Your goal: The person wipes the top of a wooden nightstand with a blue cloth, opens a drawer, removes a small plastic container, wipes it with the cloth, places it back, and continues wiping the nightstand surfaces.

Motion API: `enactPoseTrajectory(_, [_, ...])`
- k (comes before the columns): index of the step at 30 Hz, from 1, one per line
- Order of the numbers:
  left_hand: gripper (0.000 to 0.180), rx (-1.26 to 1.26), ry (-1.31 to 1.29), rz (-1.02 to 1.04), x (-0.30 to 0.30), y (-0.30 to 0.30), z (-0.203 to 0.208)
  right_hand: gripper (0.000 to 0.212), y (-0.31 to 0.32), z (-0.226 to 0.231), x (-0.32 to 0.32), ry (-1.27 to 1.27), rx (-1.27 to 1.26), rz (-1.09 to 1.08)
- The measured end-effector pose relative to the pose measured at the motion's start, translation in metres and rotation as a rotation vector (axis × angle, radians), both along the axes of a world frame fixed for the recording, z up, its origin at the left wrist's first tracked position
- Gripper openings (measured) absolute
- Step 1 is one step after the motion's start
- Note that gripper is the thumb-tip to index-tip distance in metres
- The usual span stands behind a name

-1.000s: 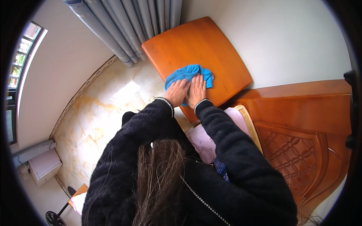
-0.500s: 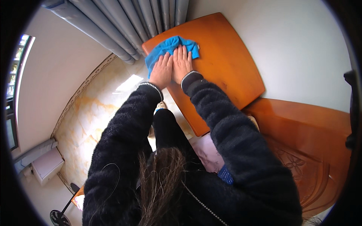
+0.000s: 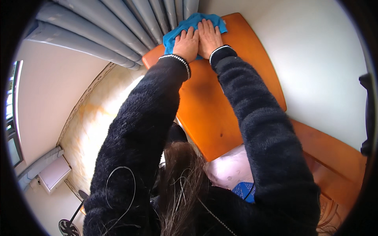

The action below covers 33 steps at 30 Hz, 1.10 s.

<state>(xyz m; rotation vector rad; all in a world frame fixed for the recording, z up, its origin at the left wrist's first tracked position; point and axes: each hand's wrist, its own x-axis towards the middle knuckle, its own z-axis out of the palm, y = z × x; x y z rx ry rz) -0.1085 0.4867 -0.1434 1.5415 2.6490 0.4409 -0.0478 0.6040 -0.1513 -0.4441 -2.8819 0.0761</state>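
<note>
A crumpled blue cloth (image 3: 179, 32) lies at the far end of an orange-brown wooden tabletop (image 3: 214, 106), close to the curtain. Pressed flat on it is my left hand (image 3: 187, 44), fingers stretched out and pointing away from me. Right beside it, my right hand (image 3: 210, 38) also rests flat on the cloth with its fingers extended. The hands touch or nearly touch along their inner sides. Neither hand grips the cloth; both palms are hidden against it.
Grey-blue curtains (image 3: 114, 27) hang just past the table's far left corner. A white wall (image 3: 315, 59) borders its right side. A carved wooden bench (image 3: 330, 145) stands at the lower right, near a pink cushion (image 3: 232, 169). Pale marbled floor (image 3: 98, 114) spreads to the left.
Both hands have pushed forward and slightly right with the blue cloth, toward the far edge of the table. My arms are stretched further out, and the view has shifted.
</note>
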Motion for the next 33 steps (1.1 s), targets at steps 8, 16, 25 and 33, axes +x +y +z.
enactPoseTrajectory(8, [0.068,-0.004,0.03,-0.11,0.026,0.085,-0.001,0.076,0.084,-0.003,0.039,0.023,0.085,-0.128])
enactPoseTrajectory(16, [0.055,0.115,0.051,-0.272,0.108,0.107,-0.003,0.079,0.087,0.01,0.139,-0.057,-0.021,-0.29])
enactPoseTrajectory(25, [0.055,0.026,-0.04,-0.475,0.229,0.017,0.018,0.096,-0.019,0.02,0.281,-0.198,-0.065,-0.443])
enactPoseTrajectory(33, [0.054,-0.067,-0.015,-0.479,0.263,-0.12,0.029,0.097,-0.156,0.016,0.31,-0.446,-0.115,-0.443])
